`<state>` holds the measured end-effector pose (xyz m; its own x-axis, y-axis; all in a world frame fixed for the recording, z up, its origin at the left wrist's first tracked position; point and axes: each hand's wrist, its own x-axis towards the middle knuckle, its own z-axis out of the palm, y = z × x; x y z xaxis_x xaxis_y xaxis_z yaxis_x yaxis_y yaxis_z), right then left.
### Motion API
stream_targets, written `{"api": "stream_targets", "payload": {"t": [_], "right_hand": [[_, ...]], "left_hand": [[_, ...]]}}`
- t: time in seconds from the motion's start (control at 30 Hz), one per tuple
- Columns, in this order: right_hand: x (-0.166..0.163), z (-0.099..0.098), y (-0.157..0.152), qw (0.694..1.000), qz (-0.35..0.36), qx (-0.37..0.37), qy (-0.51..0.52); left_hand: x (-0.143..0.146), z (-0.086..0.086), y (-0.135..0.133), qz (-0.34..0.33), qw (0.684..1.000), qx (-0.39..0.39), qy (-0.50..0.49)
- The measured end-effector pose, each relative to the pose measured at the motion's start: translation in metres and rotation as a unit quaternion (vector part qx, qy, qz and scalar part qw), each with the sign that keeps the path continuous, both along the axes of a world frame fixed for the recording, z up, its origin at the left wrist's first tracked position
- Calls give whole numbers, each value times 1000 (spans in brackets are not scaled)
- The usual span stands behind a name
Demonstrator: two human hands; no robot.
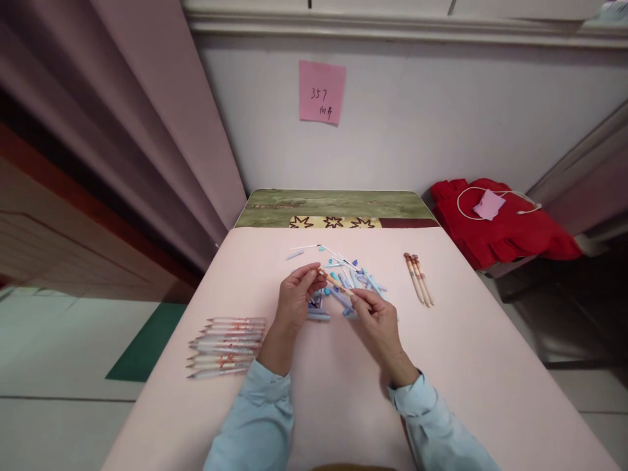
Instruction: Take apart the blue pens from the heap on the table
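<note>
A pale pen with a brown top end [334,281] is held slantwise between my two hands, over the middle of the table. My left hand [297,294] pinches its brown end. The fingers of my right hand [377,322] are closed round the lower end. Below and behind it lies a loose pile of blue, white and teal pen parts [373,280], such as tubes, caps and thin refills. Part of the pile is hidden by my hands.
A row of several pens with printed barrels [228,339] lies at the left. Three brown-topped pens [418,280] lie at the right. The pink-covered table [471,392] meets a green patterned strip [333,204] at the back. Red cloth [510,229] with a white cable is beyond the right edge.
</note>
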<state>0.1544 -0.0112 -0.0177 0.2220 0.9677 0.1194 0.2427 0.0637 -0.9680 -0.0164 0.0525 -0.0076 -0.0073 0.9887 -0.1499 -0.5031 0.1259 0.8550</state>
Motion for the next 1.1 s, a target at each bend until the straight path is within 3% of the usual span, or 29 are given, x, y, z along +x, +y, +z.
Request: {"api": "stream_targets", "payload": {"t": [0.5, 0.8, 1.1], "right_hand": [[1, 1, -1, 1000, -12, -5, -15], [1, 0, 0, 1000, -8, -4, -28], [-9, -5, -3, 999, 19, -30, 17]], "left_hand": [[1, 6, -3, -8, 999, 45, 29], [-4, 3, -2, -2, 986, 81, 147], [-3, 0, -2, 10, 987, 104, 119]]}}
